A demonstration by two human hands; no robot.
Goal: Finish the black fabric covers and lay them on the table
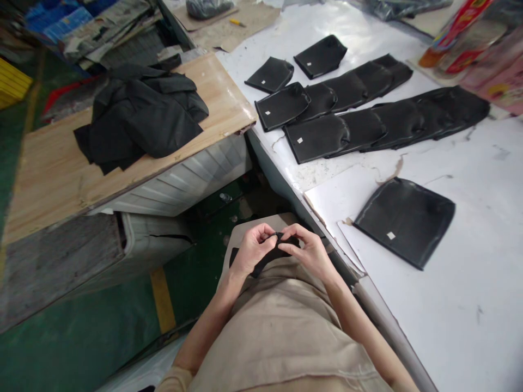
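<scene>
Close to my body, both hands pinch the edge of a black fabric piece (267, 262). My left hand (256, 247) has thumb and fingers closed on its upper edge. My right hand (304, 247) grips the same edge a short way to the right, thumb and fingertips together. Part of the piece hangs over my lap, and the fingers hide some of it. To the right, a flat black pouch-like piece (408, 220) with a small white sticker lies on the white table (478, 305).
Overlapping rows of similar black pieces (322, 133) lie farther back on the table. At left, a crumpled black fabric pile (143, 111) rests on a wooden board (53, 169). Bottles and packages (469, 49) stand at the far right. A yellow cutter (237, 22) lies at the back.
</scene>
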